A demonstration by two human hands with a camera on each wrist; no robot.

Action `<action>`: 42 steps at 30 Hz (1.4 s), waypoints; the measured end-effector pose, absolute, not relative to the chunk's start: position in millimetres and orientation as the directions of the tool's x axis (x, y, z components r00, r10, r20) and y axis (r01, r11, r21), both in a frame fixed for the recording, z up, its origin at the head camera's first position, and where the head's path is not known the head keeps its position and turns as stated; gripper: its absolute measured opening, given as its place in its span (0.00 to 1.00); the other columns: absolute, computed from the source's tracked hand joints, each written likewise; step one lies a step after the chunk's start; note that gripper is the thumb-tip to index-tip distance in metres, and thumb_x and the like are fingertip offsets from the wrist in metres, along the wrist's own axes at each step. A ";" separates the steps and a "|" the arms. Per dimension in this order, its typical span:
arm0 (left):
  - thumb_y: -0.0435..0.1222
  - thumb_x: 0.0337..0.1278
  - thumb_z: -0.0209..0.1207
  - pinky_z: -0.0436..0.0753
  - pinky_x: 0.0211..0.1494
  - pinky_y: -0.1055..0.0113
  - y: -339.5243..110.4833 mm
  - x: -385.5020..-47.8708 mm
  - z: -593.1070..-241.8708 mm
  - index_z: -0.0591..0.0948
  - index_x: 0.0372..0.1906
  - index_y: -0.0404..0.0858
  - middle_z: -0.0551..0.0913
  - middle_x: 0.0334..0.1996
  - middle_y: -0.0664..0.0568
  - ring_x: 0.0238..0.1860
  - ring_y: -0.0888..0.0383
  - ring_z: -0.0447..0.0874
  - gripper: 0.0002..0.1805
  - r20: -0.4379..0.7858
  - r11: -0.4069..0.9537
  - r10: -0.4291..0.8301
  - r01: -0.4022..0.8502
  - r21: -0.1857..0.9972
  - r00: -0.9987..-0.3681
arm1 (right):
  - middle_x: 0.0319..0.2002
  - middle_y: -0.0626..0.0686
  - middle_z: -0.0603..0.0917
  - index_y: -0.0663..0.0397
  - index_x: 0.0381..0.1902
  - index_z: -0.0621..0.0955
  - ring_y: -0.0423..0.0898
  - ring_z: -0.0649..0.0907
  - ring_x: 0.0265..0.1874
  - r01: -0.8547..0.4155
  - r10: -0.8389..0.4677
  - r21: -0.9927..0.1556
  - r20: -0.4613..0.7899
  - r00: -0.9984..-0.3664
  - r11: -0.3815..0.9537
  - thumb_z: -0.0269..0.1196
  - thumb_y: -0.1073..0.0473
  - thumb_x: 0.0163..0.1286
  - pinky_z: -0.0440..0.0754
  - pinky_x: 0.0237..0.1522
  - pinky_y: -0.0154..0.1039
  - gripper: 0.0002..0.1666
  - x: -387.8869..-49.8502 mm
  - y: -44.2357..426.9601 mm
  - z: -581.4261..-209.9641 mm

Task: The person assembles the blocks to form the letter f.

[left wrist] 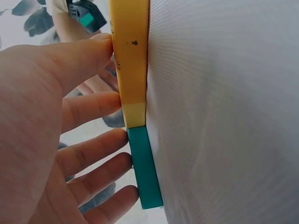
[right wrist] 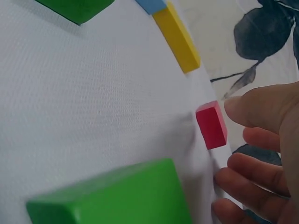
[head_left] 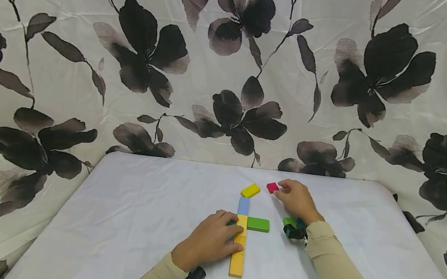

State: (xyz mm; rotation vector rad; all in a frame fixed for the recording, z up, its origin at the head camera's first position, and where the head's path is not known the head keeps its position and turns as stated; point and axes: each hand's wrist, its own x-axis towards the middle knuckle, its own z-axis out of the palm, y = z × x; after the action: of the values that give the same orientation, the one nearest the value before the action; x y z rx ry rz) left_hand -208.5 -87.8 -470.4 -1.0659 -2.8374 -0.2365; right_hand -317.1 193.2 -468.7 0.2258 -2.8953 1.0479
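My left hand [head_left: 211,236] rests on a column of orange-yellow blocks [head_left: 237,264]. Its fairly straight fingers touch these and a teal block [left wrist: 145,168] that juts out from the column, as the left wrist view shows. Above the column a light blue block [head_left: 244,206] continues the line, and a yellow block [head_left: 250,190] lies slanted off its top end. A green block [head_left: 258,224] extends to the right. Beside a small red block [head_left: 272,188], my right hand [head_left: 295,198] has its thumb near the block's side; in the right wrist view a narrow gap shows there.
Another green block [right wrist: 117,196] lies under the right wrist, partly hidden by the wrist camera [head_left: 295,232]. White cloth covers the table [head_left: 149,191]. Behind it hangs a floral curtain [head_left: 307,84], close past the red block.
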 end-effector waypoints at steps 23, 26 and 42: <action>0.61 0.63 0.59 0.77 0.60 0.60 -87.6 -208.8 -471.9 0.86 0.56 0.49 0.78 0.57 0.52 0.56 0.56 0.75 0.27 0.179 0.726 0.660 0.681 0.098 -0.729 | 0.49 0.61 0.83 0.61 0.56 0.83 0.57 0.79 0.46 -0.100 -0.054 -0.517 0.103 -0.993 0.850 0.69 0.46 0.66 0.78 0.50 0.56 0.29 -328.0 180.6 -476.2; 0.61 0.63 0.60 0.77 0.59 0.60 -87.8 -208.2 -471.7 0.86 0.56 0.49 0.78 0.57 0.52 0.57 0.55 0.75 0.27 0.180 0.728 0.658 0.679 0.100 -0.732 | 0.49 0.60 0.83 0.61 0.55 0.83 0.56 0.80 0.46 -0.092 -0.047 -0.509 0.101 -0.994 0.856 0.69 0.45 0.66 0.78 0.49 0.55 0.29 -327.9 179.2 -476.5; 0.62 0.63 0.59 0.77 0.60 0.59 -87.9 -209.1 -473.4 0.86 0.56 0.49 0.77 0.58 0.53 0.57 0.56 0.74 0.28 0.168 0.733 0.652 0.671 0.115 -0.740 | 0.49 0.61 0.81 0.62 0.56 0.83 0.56 0.79 0.44 -0.070 -0.046 -0.476 0.062 -0.997 0.877 0.67 0.51 0.65 0.79 0.51 0.56 0.27 -329.3 176.8 -473.5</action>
State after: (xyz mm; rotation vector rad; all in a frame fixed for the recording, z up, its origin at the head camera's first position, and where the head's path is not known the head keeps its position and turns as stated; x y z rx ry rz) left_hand -209.1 -87.9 -473.4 -1.0786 -2.8149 -0.2545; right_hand -329.3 176.8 -473.5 0.0929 -2.9955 0.7628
